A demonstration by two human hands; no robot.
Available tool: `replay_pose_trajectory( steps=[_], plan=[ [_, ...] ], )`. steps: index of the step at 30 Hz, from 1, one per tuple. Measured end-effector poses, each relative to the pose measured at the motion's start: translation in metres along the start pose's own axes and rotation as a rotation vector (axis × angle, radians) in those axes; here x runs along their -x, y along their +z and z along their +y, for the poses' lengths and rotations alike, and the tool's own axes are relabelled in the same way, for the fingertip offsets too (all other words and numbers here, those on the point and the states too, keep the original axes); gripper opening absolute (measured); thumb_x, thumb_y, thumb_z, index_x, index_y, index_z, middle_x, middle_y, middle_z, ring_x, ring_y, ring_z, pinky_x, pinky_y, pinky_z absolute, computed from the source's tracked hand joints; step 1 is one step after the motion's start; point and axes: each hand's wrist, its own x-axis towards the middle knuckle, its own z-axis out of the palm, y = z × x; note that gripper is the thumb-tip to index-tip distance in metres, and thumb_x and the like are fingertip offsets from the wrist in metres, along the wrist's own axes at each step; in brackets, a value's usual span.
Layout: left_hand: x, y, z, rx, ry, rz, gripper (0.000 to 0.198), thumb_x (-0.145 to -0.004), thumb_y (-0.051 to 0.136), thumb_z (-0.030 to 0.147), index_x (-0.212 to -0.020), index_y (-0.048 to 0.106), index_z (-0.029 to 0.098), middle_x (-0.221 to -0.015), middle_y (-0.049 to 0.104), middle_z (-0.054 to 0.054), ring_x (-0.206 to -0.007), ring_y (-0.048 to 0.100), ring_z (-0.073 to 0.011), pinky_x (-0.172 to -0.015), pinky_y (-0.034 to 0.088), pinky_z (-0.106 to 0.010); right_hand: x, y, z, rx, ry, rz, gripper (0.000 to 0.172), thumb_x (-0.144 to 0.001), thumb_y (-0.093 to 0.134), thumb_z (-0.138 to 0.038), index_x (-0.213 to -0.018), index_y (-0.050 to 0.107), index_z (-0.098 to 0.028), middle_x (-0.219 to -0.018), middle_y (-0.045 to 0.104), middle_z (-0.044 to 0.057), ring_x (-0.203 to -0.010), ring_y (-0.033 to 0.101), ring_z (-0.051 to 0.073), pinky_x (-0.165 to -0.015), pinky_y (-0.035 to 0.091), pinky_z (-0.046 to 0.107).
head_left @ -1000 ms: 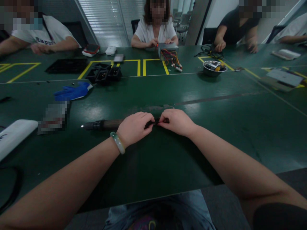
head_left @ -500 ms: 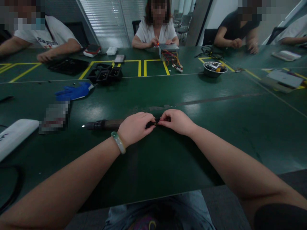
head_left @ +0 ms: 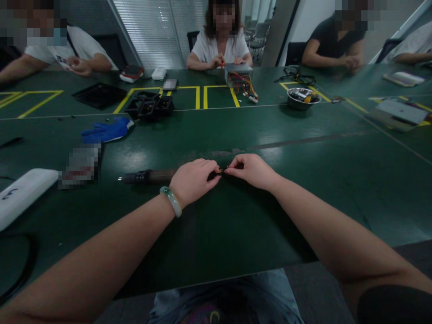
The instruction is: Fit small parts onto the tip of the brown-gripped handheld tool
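In the head view, a dark electric screwdriver (head_left: 153, 176) with a bright metal tip lies along the table, pointing left. My left hand (head_left: 195, 180), a green and white bangle on its wrist, is closed around its right-hand end. A small black end with a brassy spot shows at my left fingertips. Close against it, my right hand (head_left: 253, 171) pinches with thumb and forefinger; what lies between them is too small and dark to make out.
A white box-like object (head_left: 25, 193), a blue glove (head_left: 108, 129) and black plastic trays (head_left: 148, 105) are to the left. Across the green table sit several people, one by a metal box with coloured wires (head_left: 238, 74). A metal bowl (head_left: 303, 101) of parts stands at right.
My left hand and the screwdriver have shifted slightly right in view. Both hands keep their grip close together. The person at far left has raised their hands from the table.
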Motion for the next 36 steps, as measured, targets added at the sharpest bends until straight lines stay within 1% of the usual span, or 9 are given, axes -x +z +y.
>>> replay_pose_trajectory(
  steps=[6, 10, 14, 19, 26, 31, 36],
  plan=[
    [-0.0002, 0.0001, -0.0036, 0.024, 0.034, -0.01, 0.02, -0.09, 0.053, 0.034, -0.103, 0.06, 0.021, -0.101, 0.067, -0.004, -0.096, 0.061, -0.0203, -0.081, 0.048, -0.034, 0.0002, -0.0004, 0.0022, 0.122, -0.134, 0.003, 0.013, -0.081, 0.07, -0.032, -0.081, 0.067, -0.019, -0.081, 0.065, 0.0, -0.072, 0.056, 0.011, -0.063, 0.039, 0.025],
    [-0.0001, -0.0008, -0.0046, 0.033, 0.047, -0.034, 0.023, -0.088, 0.056, 0.035, -0.106, 0.06, 0.021, -0.104, 0.067, -0.004, -0.099, 0.06, -0.0209, -0.083, 0.048, -0.034, -0.0006, -0.0006, 0.0058, 0.13, -0.219, 0.033, 0.012, -0.081, 0.07, -0.03, -0.081, 0.067, -0.019, -0.082, 0.064, 0.0, -0.075, 0.056, 0.012, -0.067, 0.039, 0.025],
    [-0.0001, -0.0014, -0.005, 0.033, 0.043, -0.043, 0.023, -0.087, 0.058, 0.036, -0.105, 0.059, 0.022, -0.104, 0.067, -0.003, -0.1, 0.06, -0.0209, -0.083, 0.048, -0.034, -0.0011, -0.0014, 0.0089, 0.123, -0.28, 0.052, 0.013, -0.081, 0.07, -0.031, -0.081, 0.067, -0.019, -0.083, 0.065, 0.0, -0.078, 0.056, 0.012, -0.072, 0.04, 0.026],
    [0.0004, -0.0005, -0.0052, 0.024, 0.046, -0.031, 0.023, -0.088, 0.057, 0.037, -0.105, 0.06, 0.022, -0.104, 0.067, -0.003, -0.099, 0.06, -0.0209, -0.082, 0.048, -0.035, -0.0002, -0.001, 0.0091, 0.086, -0.266, 0.046, 0.016, -0.082, 0.069, -0.034, -0.082, 0.067, -0.018, -0.085, 0.066, 0.001, -0.079, 0.057, 0.013, -0.073, 0.04, 0.027],
    [0.0004, 0.0008, -0.0038, 0.012, 0.022, -0.008, 0.019, -0.088, 0.056, 0.036, -0.101, 0.061, 0.022, -0.1, 0.068, -0.003, -0.096, 0.061, -0.0201, -0.08, 0.048, -0.033, 0.0003, 0.0019, 0.006, 0.059, -0.228, 0.052, 0.015, -0.082, 0.068, -0.034, -0.081, 0.067, -0.018, -0.082, 0.066, 0.001, -0.076, 0.057, 0.012, -0.068, 0.039, 0.025],
    [-0.0001, 0.0009, -0.0028, 0.003, 0.02, 0.007, 0.018, -0.088, 0.056, 0.034, -0.099, 0.062, 0.022, -0.098, 0.068, -0.003, -0.095, 0.061, -0.0199, -0.079, 0.048, -0.033, -0.0003, 0.0033, 0.0033, 0.09, -0.195, 0.028, 0.015, -0.083, 0.068, -0.034, -0.08, 0.067, -0.019, -0.081, 0.066, 0.001, -0.073, 0.056, 0.012, -0.066, 0.038, 0.025],
    [-0.0002, 0.0013, -0.0029, -0.015, 0.018, 0.013, 0.017, -0.087, 0.056, 0.034, -0.099, 0.062, 0.022, -0.096, 0.068, -0.002, -0.093, 0.061, -0.0199, -0.077, 0.047, -0.033, -0.0015, 0.0034, 0.0035, 0.156, -0.223, 0.026, 0.014, -0.083, 0.068, -0.033, -0.083, 0.067, -0.019, -0.082, 0.065, 0.0, -0.075, 0.056, 0.012, -0.066, 0.037, 0.025]
  ],
)
